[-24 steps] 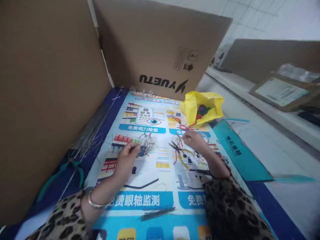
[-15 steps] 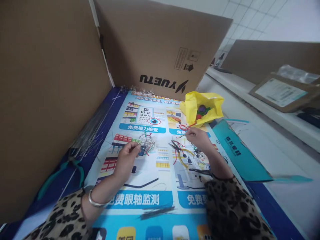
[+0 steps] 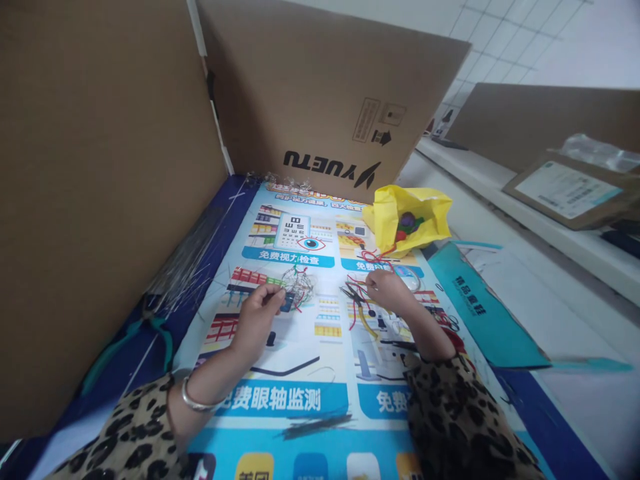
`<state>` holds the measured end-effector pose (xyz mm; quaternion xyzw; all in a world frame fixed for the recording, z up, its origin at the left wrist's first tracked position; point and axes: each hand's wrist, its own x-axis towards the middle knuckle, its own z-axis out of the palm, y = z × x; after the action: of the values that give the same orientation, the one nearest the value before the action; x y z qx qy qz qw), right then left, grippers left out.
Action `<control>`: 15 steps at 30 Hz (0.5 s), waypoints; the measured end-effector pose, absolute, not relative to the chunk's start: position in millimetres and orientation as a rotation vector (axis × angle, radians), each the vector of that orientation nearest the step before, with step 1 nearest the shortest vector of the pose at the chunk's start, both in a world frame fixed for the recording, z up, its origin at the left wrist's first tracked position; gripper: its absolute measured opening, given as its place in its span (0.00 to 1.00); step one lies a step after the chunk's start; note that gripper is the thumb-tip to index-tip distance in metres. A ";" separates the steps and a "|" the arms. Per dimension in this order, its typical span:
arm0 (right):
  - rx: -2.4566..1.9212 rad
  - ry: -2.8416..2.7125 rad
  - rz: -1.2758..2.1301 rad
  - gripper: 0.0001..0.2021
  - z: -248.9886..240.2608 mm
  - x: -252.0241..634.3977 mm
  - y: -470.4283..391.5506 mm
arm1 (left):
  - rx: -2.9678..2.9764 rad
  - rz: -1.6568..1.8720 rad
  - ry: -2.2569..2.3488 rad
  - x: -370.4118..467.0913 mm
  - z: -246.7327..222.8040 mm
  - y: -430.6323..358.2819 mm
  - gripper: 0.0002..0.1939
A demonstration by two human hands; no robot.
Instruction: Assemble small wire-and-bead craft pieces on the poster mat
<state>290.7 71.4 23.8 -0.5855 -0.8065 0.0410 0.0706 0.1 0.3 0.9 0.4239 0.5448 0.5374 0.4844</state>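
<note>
My left hand (image 3: 257, 320) is closed in a pinch at the edge of a tangled wire piece (image 3: 299, 287) with small red and green bits. My right hand (image 3: 390, 290) is also closed, its fingertips just above the pliers with yellow handles (image 3: 367, 320); what it pinches, if anything, is too small to make out. Red string (image 3: 375, 256) lies beyond it, by the mouth of a yellow bag (image 3: 435, 217) with coloured balls inside. Red pieces of string lie around the pliers.
Teal-handled pliers (image 3: 149, 327) and a bundle of thin wires (image 3: 187, 257) lie at the left. Cardboard walls (image 3: 320, 87) stand at the left and back. A teal card (image 3: 467, 307) is at the right. Short dark wires (image 3: 317, 425) lie in front.
My right hand has moved slightly nearer to me and left, away from the red string by the bag. My left hand stays at the wire piece.
</note>
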 end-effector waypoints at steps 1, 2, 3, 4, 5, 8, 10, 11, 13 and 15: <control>-1.768 -2.430 0.147 0.05 24.6 291.9 71.1 | 1.030 1.308 1.327 0.2 1.2 0.4 0.09; -1.775 -2.431 0.170 0.05 25.9 293.1 70.5 | 1.029 1.310 1.328 0.2 1.3 0.4 0.09; -1.780 -2.433 0.197 0.05 27.6 294.2 69.9 | 1.028 1.308 1.333 0.3 1.3 0.5 0.10; -1.780 -2.436 0.229 0.05 29.7 295.2 69.1 | 1.029 1.304 1.338 0.4 1.1 0.5 0.10; -1.776 -2.442 0.266 0.04 32.1 296.1 68.2 | 1.030 1.299 1.341 0.4 0.7 0.5 0.10; -1.745 -2.463 0.386 0.04 40.4 298.7 65.7 | 1.038 1.291 1.339 0.4 -0.4 0.5 0.09; -1.715 -2.471 0.459 0.04 46.5 301.8 64.3 | 1.043 1.294 1.327 0.4 -0.5 0.4 0.09; -1.702 -2.473 0.486 0.05 49.4 304.1 63.6 | 1.044 1.295 1.323 0.5 -0.2 0.3 0.09; -1.657 -2.447 0.556 0.06 54.1 310.1 62.9 | 1.038 1.293 1.322 0.6 0.8 0.1 0.09; -1.606 -2.379 0.639 0.06 56.7 316.8 63.0 | 1.037 1.285 1.325 0.6 1.7 -0.1 0.09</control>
<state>316.8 63.0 56.7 -0.5434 -0.8049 0.2163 0.1003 0.6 -0.1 1.7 0.4271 0.5455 0.5289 0.4902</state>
